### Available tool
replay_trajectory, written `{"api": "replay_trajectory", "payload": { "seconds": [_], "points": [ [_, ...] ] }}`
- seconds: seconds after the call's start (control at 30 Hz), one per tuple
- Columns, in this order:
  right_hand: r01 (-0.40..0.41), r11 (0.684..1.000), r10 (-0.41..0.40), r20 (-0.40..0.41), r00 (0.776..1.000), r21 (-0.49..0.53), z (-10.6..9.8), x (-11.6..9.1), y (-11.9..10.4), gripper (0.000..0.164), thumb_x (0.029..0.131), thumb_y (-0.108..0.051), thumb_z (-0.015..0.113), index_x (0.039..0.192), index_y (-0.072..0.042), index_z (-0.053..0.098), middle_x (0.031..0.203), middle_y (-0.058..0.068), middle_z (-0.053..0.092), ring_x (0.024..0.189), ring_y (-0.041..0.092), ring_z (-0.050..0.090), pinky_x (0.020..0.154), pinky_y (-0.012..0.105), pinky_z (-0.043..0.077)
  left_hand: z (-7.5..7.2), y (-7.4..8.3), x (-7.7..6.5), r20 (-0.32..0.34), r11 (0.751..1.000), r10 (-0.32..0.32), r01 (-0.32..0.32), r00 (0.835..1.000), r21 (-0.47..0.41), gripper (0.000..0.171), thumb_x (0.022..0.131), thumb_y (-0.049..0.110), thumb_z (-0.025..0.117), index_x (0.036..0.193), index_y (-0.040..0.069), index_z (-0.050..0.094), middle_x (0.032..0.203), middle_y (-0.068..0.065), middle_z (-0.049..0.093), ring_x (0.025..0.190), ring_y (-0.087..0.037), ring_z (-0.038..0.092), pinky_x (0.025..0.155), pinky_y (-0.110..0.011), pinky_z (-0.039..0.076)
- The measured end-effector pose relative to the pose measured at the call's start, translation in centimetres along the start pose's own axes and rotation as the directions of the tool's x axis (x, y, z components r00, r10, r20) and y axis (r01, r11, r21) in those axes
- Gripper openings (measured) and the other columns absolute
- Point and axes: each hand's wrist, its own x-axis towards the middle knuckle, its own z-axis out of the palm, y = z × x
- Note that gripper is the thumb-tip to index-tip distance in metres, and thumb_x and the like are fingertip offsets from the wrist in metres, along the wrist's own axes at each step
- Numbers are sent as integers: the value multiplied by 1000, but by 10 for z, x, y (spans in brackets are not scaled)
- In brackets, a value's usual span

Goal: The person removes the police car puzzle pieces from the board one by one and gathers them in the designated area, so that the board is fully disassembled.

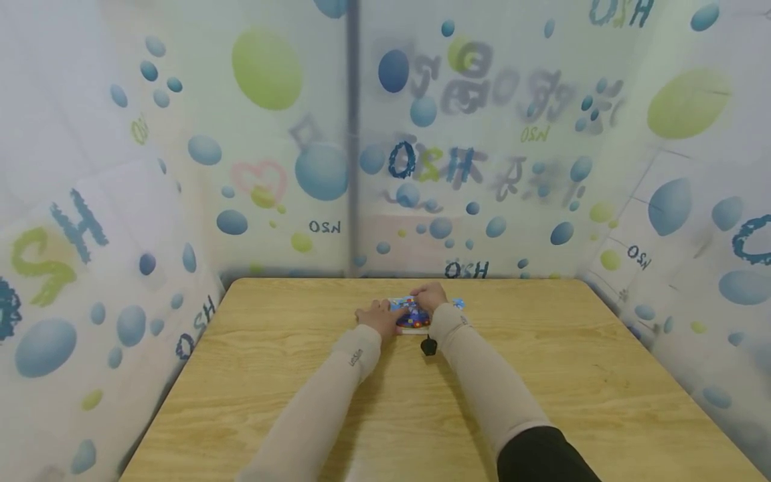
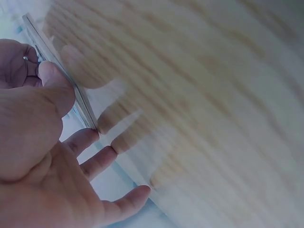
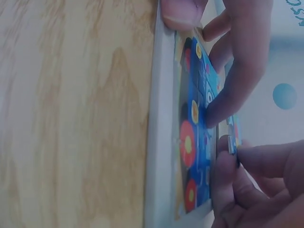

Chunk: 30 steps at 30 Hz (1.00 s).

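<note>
A puzzle board (image 1: 414, 331) with a pale frame and a bright blue, red and yellow picture lies flat near the table's back edge. My left hand (image 1: 377, 318) rests at its left side. In the right wrist view the left thumb (image 3: 183, 12) touches the frame's near edge and a bent finger (image 3: 237, 90) presses on the picture. In the left wrist view other fingertips touch the tabletop. My right hand (image 1: 430, 296) is over the board's right part. Its thumb and finger pinch a small puzzle piece (image 3: 232, 144), tilted up at the board's far side.
The wooden table (image 1: 289, 388) stretches toward me and to both sides. A small black object (image 1: 429, 346) is beside my right wrist. Pale curtains (image 1: 277, 161) printed with blue and green spots stand behind the table and along its sides.
</note>
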Motion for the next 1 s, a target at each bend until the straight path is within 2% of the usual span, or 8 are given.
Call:
{"api": "replay_trajectory", "payload": {
  "seconds": [0.07, 0.17, 0.3, 0.43, 0.57, 0.73, 1.0],
  "points": [
    [5, 1000, -5, 2, 1000, 6, -1, 1, 1, 26, 90, 7, 59, 110, 2, 75, 132, 19, 64, 117, 33, 59, 99, 43, 51, 0, 1, 1, -4, 1000, -2, 2, 1000, 2, 61, 97, 54, 55, 154, 49, 35, 150, -7, 45, 133, -30, 43, 95, -68, 44],
    [-23, 996, 22, 17, 1000, 85, -3, 5, 2, 26, 91, 9, 57, 110, 4, 74, 132, 20, 62, 108, 31, 62, 93, 42, 54, 0, 1, 2, -15, 1000, -10, 10, 1000, -6, 65, 96, 55, 56, 156, 43, 35, 150, -7, 45, 133, -29, 44, 95, -67, 46],
    [-59, 990, 53, 53, 997, 131, -10, 10, 2, 28, 93, 11, 54, 113, 4, 71, 128, 22, 62, 87, 25, 65, 75, 33, 57, -3, 1, 3, -12, 999, -24, 24, 1000, -24, 71, 95, 55, 57, 158, 32, 35, 154, -5, 43, 137, -28, 42, 97, -67, 45],
    [-30, 999, 28, 57, 998, 43, -20, 10, 4, 27, 94, 6, 55, 115, 2, 72, 123, 20, 65, 77, 17, 64, 63, 24, 54, -5, 1, 3, 1, 999, -32, 32, 999, -42, 75, 94, 55, 58, 159, 26, 34, 157, -5, 40, 140, -28, 39, 99, -67, 44],
    [-31, 999, 29, 70, 997, 18, -29, 8, 8, 26, 98, 2, 55, 119, 1, 71, 112, 19, 68, 73, 16, 64, 58, 24, 52, -3, 0, 2, 7, 998, -37, 38, 999, -60, 76, 93, 55, 61, 158, 24, 35, 157, -5, 40, 141, -29, 38, 100, -67, 42],
    [-24, 999, 21, 80, 997, 46, -41, 3, 13, 26, 98, 4, 55, 121, 4, 68, 101, 19, 69, 68, 16, 61, 57, 25, 52, -1, 1, 0, 11, 996, -40, 41, 999, -77, 75, 93, 53, 62, 158, 23, 36, 157, -5, 41, 141, -29, 38, 101, -68, 41],
    [-37, 994, 26, 109, 994, 105, -65, 1, 18, 25, 100, 5, 54, 123, 5, 65, 106, 21, 66, 66, 15, 60, 67, 31, 55, 3, 0, 0, -22, 997, -27, 25, 999, -79, 72, 95, 52, 60, 157, 22, 37, 157, -6, 41, 143, -29, 36, 101, -69, 40]
  ]
}}
